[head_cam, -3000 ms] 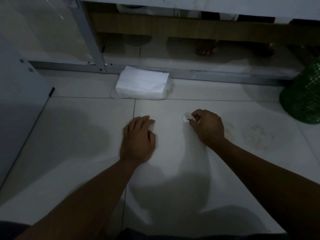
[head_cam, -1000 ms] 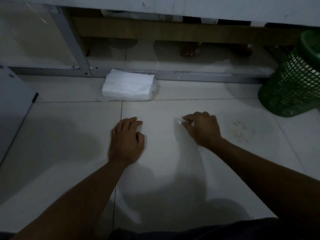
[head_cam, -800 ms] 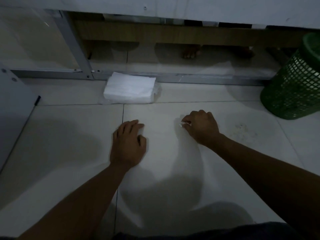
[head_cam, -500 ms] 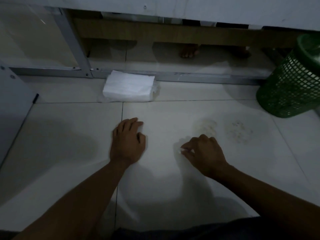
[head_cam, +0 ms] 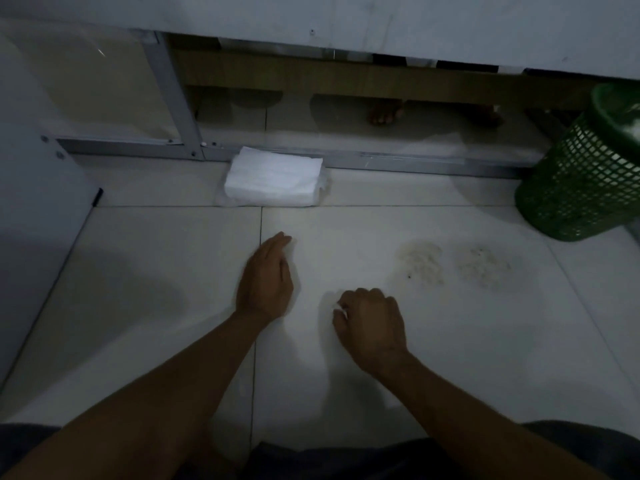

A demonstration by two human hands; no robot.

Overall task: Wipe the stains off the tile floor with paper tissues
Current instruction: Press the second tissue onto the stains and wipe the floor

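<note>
The right hand [head_cam: 372, 327] has its fingers [head_cam: 360, 295] curled tight around a small wad of tissue [head_cam: 340, 310], low over the tile floor [head_cam: 156, 271]. The left hand [head_cam: 265, 278] lies flat on the floor, fingers straight and together. Two speckled stains [head_cam: 420, 261] sit beyond the right hand, apart from it. A stack of tissues [head_cam: 273, 176] lies by the metal rail [head_cam: 415, 164], a green basket [head_cam: 581, 178] at far right.

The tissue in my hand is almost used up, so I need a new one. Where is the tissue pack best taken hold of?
Pinch the top sheet of the tissue pack from above, at its near edge. The stack lies flat with its back against the metal rail, so only the top and front are open.
</note>
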